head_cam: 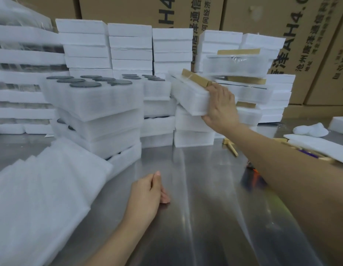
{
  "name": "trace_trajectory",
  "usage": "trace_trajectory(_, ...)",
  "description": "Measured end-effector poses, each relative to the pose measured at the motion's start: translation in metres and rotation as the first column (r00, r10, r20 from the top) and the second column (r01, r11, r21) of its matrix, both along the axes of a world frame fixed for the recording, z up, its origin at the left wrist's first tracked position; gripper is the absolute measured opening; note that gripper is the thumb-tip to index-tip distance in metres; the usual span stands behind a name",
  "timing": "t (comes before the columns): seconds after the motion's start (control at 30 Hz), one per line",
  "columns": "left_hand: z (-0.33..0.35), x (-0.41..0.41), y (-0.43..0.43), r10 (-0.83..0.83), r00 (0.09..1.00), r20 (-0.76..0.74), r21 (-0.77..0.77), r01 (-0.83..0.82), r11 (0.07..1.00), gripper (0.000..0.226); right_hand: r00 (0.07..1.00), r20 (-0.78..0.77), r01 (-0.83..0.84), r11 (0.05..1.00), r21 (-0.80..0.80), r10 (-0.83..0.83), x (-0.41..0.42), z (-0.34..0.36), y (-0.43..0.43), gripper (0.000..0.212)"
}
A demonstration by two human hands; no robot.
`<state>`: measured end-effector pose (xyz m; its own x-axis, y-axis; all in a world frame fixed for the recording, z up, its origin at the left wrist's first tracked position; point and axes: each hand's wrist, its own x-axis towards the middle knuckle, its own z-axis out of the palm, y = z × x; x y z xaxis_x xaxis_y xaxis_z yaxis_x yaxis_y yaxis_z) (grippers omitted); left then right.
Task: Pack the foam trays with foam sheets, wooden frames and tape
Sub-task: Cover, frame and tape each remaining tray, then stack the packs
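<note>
Steel table point(195, 179) backed by cardboard boxes point(262, 16). Taped tray bundle point(189, 96), wooden frame point(195, 80) on top, gripped at near end by right hand point(220, 106), held tilted over short stack point(193, 139). Left hand point(145, 194) rested on table, fingers loosely curled, nothing held. Foam sheets point(42, 189) piled at left. Bundle likely best levelled, squared to stack edges before release

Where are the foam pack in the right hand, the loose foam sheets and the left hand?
foam pack point(189, 98): head view, on its white side wall.
foam sheets point(44, 189): head view, on the pile's top sheet.
left hand point(145, 196): head view, on the back of the hand.
</note>
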<state>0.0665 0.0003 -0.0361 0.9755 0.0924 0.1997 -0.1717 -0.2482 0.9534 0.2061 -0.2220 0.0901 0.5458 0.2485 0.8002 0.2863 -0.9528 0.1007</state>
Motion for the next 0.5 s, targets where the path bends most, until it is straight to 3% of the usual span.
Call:
trace_trajectory(0.13, 0.002, 0.000, -0.001, 0.001, 1.000, 0.013, -0.008, -0.001, 1.000, 0.050, 0.968, -0.062, 0.238, 0.967, -0.087, -0.244, 0.018, 0.013, 0.020, 0.074)
trace_trajectory(0.4, -0.001, 0.001, 0.002, -0.026, 0.999, 0.028, -0.014, 0.027, 1.000, 0.017, 0.883, -0.332, 0.305, 0.944, -0.128, -0.330, 0.045, 0.046, 0.051, 0.098)
trace_trajectory(0.5, 0.000, 0.000, 0.003, -0.035, 0.999, 0.007, -0.046, 0.035, 0.998, 0.012, 0.803, -0.495, 0.327, 0.939, -0.102, -0.333, 0.042, 0.070, 0.057, 0.082)
